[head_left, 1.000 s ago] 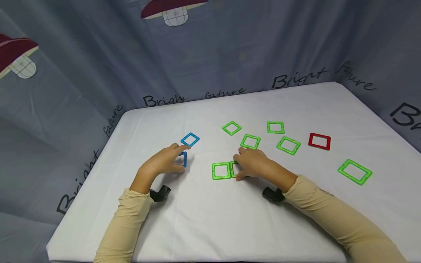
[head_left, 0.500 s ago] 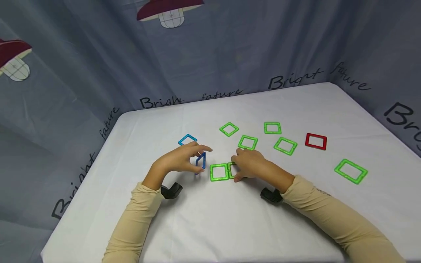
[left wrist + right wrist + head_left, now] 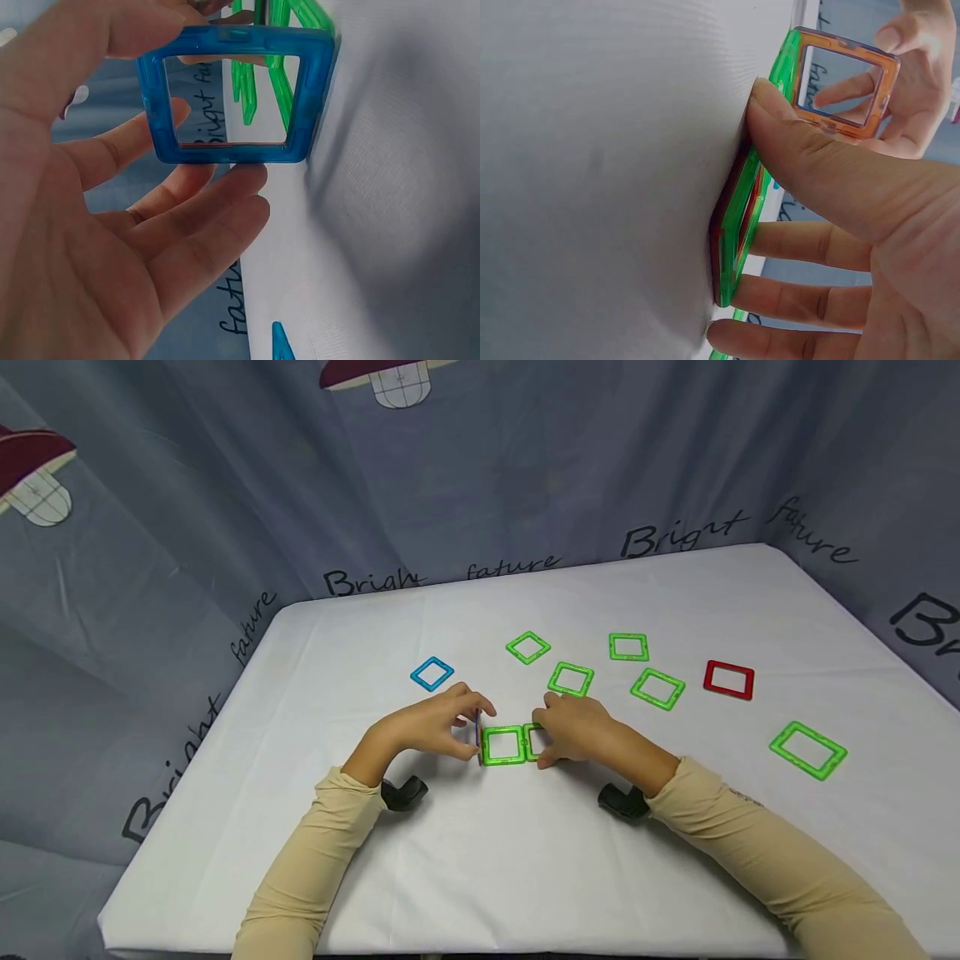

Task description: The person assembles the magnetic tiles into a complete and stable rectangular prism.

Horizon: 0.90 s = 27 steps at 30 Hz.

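My left hand [image 3: 438, 722] pinches a square magnetic tile frame [image 3: 318, 105] between thumb and fingers. It looks blue in the left wrist view, while an orange face [image 3: 885, 90] shows in the right wrist view. The tile stands upright along the left edge of a flat green square frame [image 3: 504, 762]. A second green frame [image 3: 528, 745] adjoins that one on the right, partly hidden under my right hand [image 3: 576, 729]. That hand grips its near and far edges; a red layer [image 3: 715, 259] shows beneath the green in the right wrist view.
A blue frame [image 3: 447, 677] lies at the back left. Several loose green frames, one of them [image 3: 628, 658] toward the back, lie beyond my right hand. Farther right are a red frame [image 3: 727, 695] and a larger green rectangle [image 3: 810, 768]. A patterned grey curtain [image 3: 525, 468] hangs behind the white table [image 3: 480, 877].
My left hand has carried the upright blue tile rightward from beside the loose blue frame to the green pair's left edge. The right hand stays on its green tile.
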{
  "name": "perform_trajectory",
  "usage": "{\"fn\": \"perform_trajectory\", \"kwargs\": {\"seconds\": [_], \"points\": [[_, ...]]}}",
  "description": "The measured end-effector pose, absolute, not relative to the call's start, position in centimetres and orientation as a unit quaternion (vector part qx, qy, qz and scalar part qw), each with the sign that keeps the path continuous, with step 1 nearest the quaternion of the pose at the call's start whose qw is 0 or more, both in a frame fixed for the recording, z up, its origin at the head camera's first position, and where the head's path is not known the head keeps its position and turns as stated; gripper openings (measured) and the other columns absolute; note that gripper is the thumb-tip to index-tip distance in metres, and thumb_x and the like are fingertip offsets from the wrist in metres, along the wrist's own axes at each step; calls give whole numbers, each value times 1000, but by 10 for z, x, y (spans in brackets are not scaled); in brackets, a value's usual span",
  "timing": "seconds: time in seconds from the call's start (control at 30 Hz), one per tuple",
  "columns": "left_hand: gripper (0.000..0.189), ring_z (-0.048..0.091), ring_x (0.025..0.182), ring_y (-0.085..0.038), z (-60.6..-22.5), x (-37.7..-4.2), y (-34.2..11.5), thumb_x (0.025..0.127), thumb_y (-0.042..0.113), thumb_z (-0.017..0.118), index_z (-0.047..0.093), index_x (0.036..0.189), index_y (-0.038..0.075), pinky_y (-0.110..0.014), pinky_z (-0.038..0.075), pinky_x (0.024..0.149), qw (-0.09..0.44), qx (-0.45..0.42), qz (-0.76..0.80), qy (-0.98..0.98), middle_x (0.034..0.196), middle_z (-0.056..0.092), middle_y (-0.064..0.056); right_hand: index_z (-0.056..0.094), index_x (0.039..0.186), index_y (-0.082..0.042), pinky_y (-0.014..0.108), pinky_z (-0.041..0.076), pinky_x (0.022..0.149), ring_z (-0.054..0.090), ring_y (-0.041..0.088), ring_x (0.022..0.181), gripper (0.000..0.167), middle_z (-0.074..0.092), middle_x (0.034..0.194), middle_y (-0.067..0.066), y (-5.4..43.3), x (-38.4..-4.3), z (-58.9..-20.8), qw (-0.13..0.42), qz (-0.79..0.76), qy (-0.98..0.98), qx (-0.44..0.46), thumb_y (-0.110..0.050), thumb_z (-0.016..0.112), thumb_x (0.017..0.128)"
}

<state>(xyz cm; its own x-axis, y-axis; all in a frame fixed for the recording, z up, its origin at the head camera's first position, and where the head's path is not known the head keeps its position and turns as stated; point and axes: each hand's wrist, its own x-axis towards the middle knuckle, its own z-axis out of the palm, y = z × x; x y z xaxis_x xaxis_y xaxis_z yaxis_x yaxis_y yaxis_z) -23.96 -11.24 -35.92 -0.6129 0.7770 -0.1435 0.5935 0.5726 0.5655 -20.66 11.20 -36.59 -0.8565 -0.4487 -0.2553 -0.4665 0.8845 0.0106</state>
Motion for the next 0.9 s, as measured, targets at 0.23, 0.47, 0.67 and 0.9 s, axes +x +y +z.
{"fn": "perform_trajectory", "kwargs": {"seconds": [0.23,0.47,0.67,0.9], "points": [[53,52,104,-20,-364,-238,-113,73,17,66,46,121,7,-26,45,90,176,390,238,872,107,44,-7,59,117,-9,36,48,70,52,21,84,65,53,100,8,111,-208,-367,124,41,963,-234,-50,73,69],[69,47,97,-15,-379,-235,-117,69,19,66,36,130,11,-27,43,84,118,392,234,882,108,41,-5,59,118,-9,37,48,72,53,21,87,65,53,101,9,110,-210,-367,131,44,962,-236,-50,73,68],[69,50,99,-14,-390,-232,-123,69,16,65,35,131,9,-29,45,86,90,398,265,874,109,40,-6,59,116,-10,35,47,68,53,19,83,66,53,99,7,110,-214,-365,136,26,959,-248,-51,73,67],[68,51,102,-13,-391,-233,-122,70,18,66,36,131,9,-26,44,86,86,401,257,875,109,40,-5,53,126,-12,41,47,79,57,22,96,56,56,111,9,110,-243,-353,196,-28,947,-252,-47,61,82]]}}
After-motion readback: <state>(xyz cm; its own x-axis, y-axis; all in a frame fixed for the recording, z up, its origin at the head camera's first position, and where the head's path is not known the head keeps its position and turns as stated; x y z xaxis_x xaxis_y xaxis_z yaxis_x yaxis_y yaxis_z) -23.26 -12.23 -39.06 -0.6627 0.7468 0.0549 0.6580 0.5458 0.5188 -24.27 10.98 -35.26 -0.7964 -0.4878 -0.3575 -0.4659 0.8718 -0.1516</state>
